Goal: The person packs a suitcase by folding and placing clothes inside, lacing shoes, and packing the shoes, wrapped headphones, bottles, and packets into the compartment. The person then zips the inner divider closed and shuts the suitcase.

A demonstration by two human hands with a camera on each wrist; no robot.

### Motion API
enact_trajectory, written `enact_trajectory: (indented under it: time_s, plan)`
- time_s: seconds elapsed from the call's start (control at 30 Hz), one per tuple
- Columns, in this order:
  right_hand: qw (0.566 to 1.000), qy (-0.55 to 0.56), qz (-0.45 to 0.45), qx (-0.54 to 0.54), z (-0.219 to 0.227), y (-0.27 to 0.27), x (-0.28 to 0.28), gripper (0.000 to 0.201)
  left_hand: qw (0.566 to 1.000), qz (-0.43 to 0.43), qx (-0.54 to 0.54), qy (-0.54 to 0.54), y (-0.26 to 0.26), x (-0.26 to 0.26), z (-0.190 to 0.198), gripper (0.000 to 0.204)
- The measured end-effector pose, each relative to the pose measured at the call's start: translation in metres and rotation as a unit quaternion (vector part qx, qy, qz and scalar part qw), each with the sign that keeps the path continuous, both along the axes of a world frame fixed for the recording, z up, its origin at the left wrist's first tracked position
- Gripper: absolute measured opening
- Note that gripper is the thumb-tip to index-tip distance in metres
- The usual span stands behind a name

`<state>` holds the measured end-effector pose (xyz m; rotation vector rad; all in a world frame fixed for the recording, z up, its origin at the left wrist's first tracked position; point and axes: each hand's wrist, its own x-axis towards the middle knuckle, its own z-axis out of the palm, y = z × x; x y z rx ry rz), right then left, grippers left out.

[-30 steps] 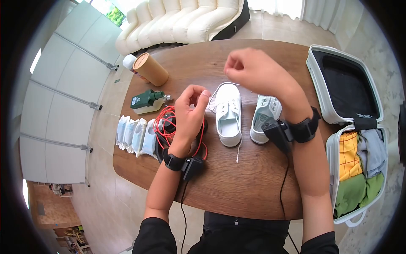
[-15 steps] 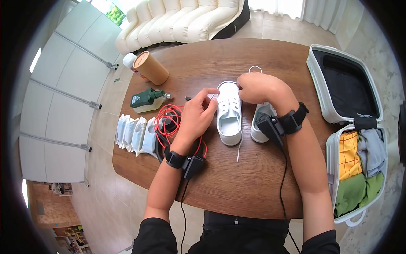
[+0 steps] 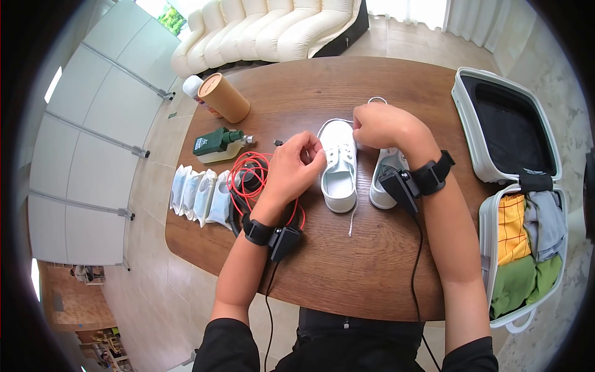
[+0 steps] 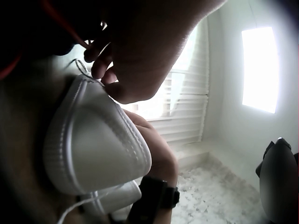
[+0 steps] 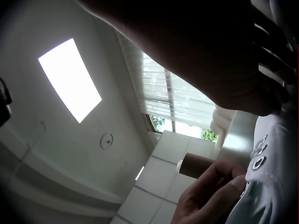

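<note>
A white canvas shoe (image 3: 340,186) stands on the wooden table, toe away from me, with metal eyelets along its opening. My left hand (image 3: 296,167) is at its left eyelet edge, thumb and fingertips together on the shoelace (image 4: 82,66); the exact pinch point is hidden. At the right of the toe, my right hand (image 3: 392,129) holds lace in curled fingers, and a loop of lace (image 3: 377,99) shows beyond its knuckles. Lace also curves around the toe, and a loose end trails behind the heel. The matching shoe (image 3: 383,197) sits partly under my right hand and wrist.
Left of the shoes lie a red cable (image 3: 243,177), several packed blue-and-white pouches (image 3: 204,193) and a green-topped bottle (image 3: 214,144). A cardboard tube (image 3: 224,99) stands at the back left. An open suitcase (image 3: 486,248) with folded clothes sits at the right.
My right hand has come down from above the second shoe to the first shoe's toe. My left hand has moved right, from over the cable to the eyelets.
</note>
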<state>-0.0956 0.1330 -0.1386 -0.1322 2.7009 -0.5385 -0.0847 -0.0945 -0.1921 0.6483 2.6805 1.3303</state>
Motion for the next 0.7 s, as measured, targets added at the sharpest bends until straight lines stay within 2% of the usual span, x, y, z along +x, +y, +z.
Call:
enact_trajectory:
  time_s: [0.03,0.1,0.17,0.2,0.33,0.43,0.5,0.63,0.7]
  plan:
    - [1.000,0.000,0.000,0.000,-0.005,0.000,0.000,0.030,1.000,-0.001,-0.008,0.025,-0.001,-0.001,-0.003,0.019]
    - [0.993,0.111,-0.039,-0.023,-0.019,0.001,0.000,0.032,0.999,-0.002,-0.016,0.051,-0.001,-0.002,-0.005,0.020]
    - [0.996,0.081,-0.023,-0.010,-0.019,0.004,-0.006,0.034,1.000,0.000,0.030,-0.002,-0.001,-0.002,-0.005,0.021]
    - [0.999,0.051,-0.008,0.004,-0.019,0.006,-0.009,0.037,1.000,0.000,0.030,-0.002,-0.001,-0.002,-0.006,0.021]
    - [0.999,0.052,-0.004,0.014,-0.022,0.009,-0.011,0.033,0.999,0.013,0.046,0.005,-0.003,-0.004,-0.010,0.017]
    - [0.999,0.046,-0.016,0.009,-0.024,0.010,-0.010,0.022,0.998,0.017,0.054,0.005,-0.004,-0.004,-0.011,0.014]
    - [0.996,0.084,-0.002,0.003,-0.027,0.013,-0.010,0.010,0.998,0.020,0.064,0.003,-0.002,-0.003,-0.010,0.014]
    - [0.997,0.073,-0.008,0.019,-0.026,0.011,-0.010,0.007,0.998,0.044,0.052,0.001,-0.001,-0.002,-0.003,0.021]
    - [0.996,0.046,0.055,0.051,-0.020,0.010,-0.013,0.008,0.998,0.044,0.051,0.001,0.000,0.000,-0.004,0.022]
